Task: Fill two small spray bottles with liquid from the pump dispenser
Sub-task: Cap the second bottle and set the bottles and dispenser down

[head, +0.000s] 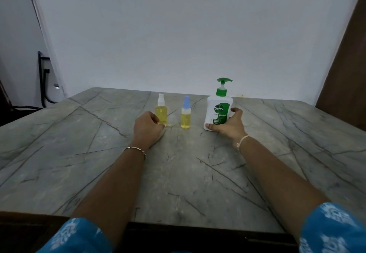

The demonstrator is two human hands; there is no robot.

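Grey veined surface (79, 153) under a pale wall (178, 35), both arms stretched out to the bottles.
Curled on the surface, my left grip (147, 127) sits against the foot of the white-capped spray bottle (161, 112), which holds yellow liquid; whether I pinch it I cannot tell. Just right, touched by neither grip, stands the blue-capped spray bottle (186, 117), also yellow. Beyond it the pump dispenser (218, 106) stands upright, my right grip (229, 123) wrapped round its lower body, thumb across the front.
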